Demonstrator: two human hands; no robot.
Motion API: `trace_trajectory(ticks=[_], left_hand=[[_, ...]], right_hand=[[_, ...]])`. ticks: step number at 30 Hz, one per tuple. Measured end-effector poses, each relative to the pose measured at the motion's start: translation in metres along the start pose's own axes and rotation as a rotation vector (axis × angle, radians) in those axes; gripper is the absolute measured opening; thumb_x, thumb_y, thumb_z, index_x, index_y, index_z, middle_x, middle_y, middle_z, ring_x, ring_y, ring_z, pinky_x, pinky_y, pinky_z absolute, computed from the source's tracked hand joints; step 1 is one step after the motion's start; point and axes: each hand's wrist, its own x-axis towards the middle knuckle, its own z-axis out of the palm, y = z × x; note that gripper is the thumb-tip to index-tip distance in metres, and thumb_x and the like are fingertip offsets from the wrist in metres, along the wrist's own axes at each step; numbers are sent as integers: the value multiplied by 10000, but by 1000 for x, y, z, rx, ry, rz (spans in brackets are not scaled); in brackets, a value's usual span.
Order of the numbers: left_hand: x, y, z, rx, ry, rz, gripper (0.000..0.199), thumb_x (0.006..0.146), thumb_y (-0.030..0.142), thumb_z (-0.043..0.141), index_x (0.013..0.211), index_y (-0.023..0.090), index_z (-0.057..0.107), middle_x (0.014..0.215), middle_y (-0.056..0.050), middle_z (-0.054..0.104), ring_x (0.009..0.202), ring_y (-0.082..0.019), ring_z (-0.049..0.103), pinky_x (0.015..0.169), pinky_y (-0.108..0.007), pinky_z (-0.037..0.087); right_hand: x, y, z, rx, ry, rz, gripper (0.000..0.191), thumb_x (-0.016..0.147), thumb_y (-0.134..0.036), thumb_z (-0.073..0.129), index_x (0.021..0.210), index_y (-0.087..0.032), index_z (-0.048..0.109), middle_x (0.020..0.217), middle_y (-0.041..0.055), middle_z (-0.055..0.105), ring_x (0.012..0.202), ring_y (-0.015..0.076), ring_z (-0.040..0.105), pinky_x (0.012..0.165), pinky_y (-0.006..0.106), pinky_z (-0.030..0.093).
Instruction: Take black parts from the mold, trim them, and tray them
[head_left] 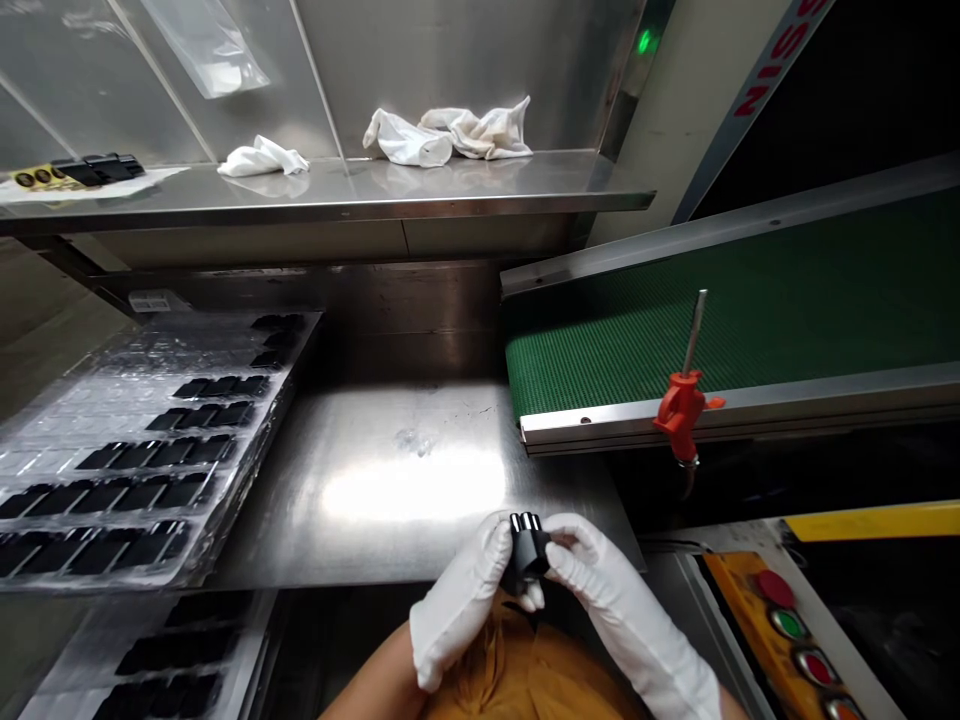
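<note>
Close to my body, a small black plastic part (529, 552) with shiny rounded ridges on top is held up between both hands. My left hand (480, 560), in a white glove, grips its left side, the thumb along the edge. My right hand (581, 560), gloved in white too, pinches the right side with thumb and fingertips. Some fingers are hidden behind the part. To the left, a clear plastic tray (142, 440) carries rows of similar black parts, with its upper left pockets unfilled.
A green conveyor belt (720, 320) slopes up at right, with an orange clamp (681, 415) on its rail. White gloves (450, 135) lie on the steel shelf (337, 195). A button box (795, 630) stands at lower right. More trayed parts (176, 650) sit below the steel table (390, 500).
</note>
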Motion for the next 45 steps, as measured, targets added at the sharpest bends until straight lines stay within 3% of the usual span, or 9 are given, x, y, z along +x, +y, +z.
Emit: trace_trajectory(ticks=[3, 6, 14, 18, 20, 26, 29, 35, 45], left_hand=[[3, 1, -2, 233, 4, -24, 588, 907, 651, 373, 1165, 154, 551, 784, -67, 653, 731, -193, 619, 761, -340, 487], [5, 0, -1, 247, 19, -28, 634, 870, 692, 406, 1163, 146, 542, 796, -71, 646, 724, -190, 623, 732, -339, 504], [7, -13, 1, -260, -3, -29, 536, 840, 613, 582, 1042, 118, 618, 811, -95, 667, 741, -155, 628, 741, -276, 497], [9, -15, -2, -374, 26, -85, 475, 846, 536, 637, 1063, 114, 621, 852, -101, 680, 784, -157, 661, 760, -261, 516], [9, -15, -3, -381, 52, -85, 453, 852, 524, 635, 1064, 124, 624, 874, -96, 676, 793, -158, 665, 762, -268, 529], [9, -15, -2, -210, 99, -6, 417, 820, 459, 695, 1107, 162, 641, 1121, -132, 647, 1047, -265, 616, 898, -422, 528], [10, -12, -2, -140, 154, 17, 454, 758, 455, 750, 1085, 152, 664, 1132, -136, 654, 1149, -329, 558, 966, -488, 479], [15, -4, -4, 72, 236, 11, 382, 797, 454, 711, 1030, 154, 668, 1005, -96, 682, 1136, -293, 553, 1054, -433, 390], [19, -4, 6, 286, 256, 121, 518, 753, 628, 671, 959, 156, 610, 951, -78, 640, 954, -251, 577, 900, -366, 444]], right_hand=[[1, 1, 1, 31, -8, 17, 312, 771, -406, 759, 911, -212, 557, 662, -26, 634, 549, 148, 595, 605, 332, 474], [4, 2, 2, 45, 18, 25, 307, 763, -422, 762, 877, -212, 568, 677, -26, 630, 571, 144, 594, 610, 322, 470], [14, 9, -1, -22, 145, 15, 393, 641, -431, 842, 849, -198, 604, 656, -26, 609, 504, 113, 532, 531, 291, 462], [15, 5, -1, -66, 250, -11, 431, 577, -385, 885, 875, -189, 644, 821, 29, 668, 665, 142, 600, 599, 279, 489], [13, 1, 0, -96, 222, 26, 446, 602, -413, 869, 922, -181, 663, 887, 57, 683, 739, 168, 617, 635, 292, 502], [7, -4, 10, -96, 82, 79, 439, 752, -483, 754, 1078, -200, 676, 1058, 77, 697, 955, 210, 631, 871, 360, 510], [8, -1, 12, -58, 50, 106, 415, 790, -477, 721, 1109, -216, 677, 1108, 76, 690, 1030, 227, 621, 922, 387, 490], [11, 7, 9, -29, 24, 142, 430, 783, -504, 722, 1087, -201, 684, 1050, 82, 702, 959, 223, 641, 855, 384, 496], [8, 3, 8, -8, 80, 128, 459, 688, -442, 821, 1044, -187, 682, 1021, 72, 722, 964, 221, 657, 909, 374, 485]])
